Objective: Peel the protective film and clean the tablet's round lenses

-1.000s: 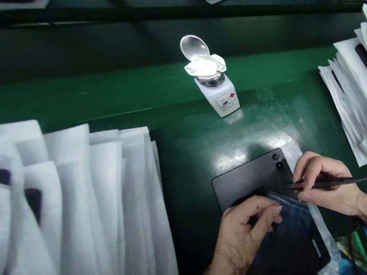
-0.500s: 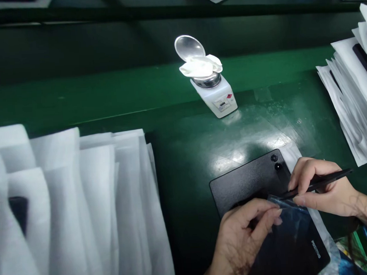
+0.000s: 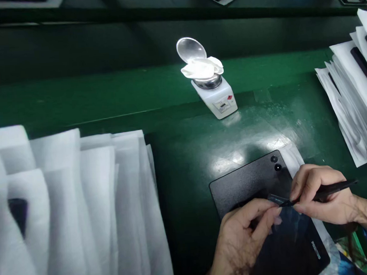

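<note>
A black tablet (image 3: 251, 183) lies back-up on the green table, its two camera lenses at the far right corner. A clear film (image 3: 292, 222) covers its near half. My left hand (image 3: 242, 241) rests on the tablet, fingers curled and pinching the film's edge. My right hand (image 3: 322, 197) grips black tweezers (image 3: 326, 189) whose tips meet the film's lifted edge just beyond my left fingertips.
A white solvent dispenser bottle (image 3: 216, 98) with a raised lid and a cloth on top stands behind the tablet. Overlapping white foam sleeves (image 3: 81, 202) holding dark devices fill the left. More sleeved devices (image 3: 355, 98) are stacked at the right edge.
The tweezers have tilted down and their tips have moved left onto the film's edge, close to my left fingertips. My left hand has hardly moved.
</note>
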{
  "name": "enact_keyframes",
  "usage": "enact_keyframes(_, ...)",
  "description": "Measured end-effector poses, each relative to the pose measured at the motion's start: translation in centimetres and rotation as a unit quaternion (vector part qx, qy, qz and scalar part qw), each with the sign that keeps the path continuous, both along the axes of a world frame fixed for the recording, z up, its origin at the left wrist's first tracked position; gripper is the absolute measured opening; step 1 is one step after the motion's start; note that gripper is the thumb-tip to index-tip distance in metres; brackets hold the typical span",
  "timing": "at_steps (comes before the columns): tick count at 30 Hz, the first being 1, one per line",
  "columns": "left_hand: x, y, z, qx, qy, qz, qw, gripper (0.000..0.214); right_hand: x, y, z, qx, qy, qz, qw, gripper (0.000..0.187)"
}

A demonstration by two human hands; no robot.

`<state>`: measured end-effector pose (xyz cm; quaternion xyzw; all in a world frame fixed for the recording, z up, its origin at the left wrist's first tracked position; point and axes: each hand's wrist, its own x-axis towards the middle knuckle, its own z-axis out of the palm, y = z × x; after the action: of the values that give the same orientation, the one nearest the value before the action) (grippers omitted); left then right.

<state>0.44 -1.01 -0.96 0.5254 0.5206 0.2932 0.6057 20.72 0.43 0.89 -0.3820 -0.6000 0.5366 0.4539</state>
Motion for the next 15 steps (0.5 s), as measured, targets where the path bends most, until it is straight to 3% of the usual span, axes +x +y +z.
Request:
enact_keyframes(3,-0.1,-0.3,-0.2,0.01,0.012,-0.011,1.0,0.016,-0.3,-0.4,-0.6,-0.024,0.034,-0.051,0.998,0.018)
enact_keyframes(8,0.1,-0.7,-1.0,0.064,0.037,-0.013,0.997,0.015,0.1,0.4,-2.5,-0.135,0.073,-0.212,0.965,0.019)
enact_keyframes(15,-0.6,-0.8,-1.1,0.14,0.075,-0.05,0.986,0.02,-0.2,1.4,-2.9,-0.108,0.02,-0.234,0.966,0.02)
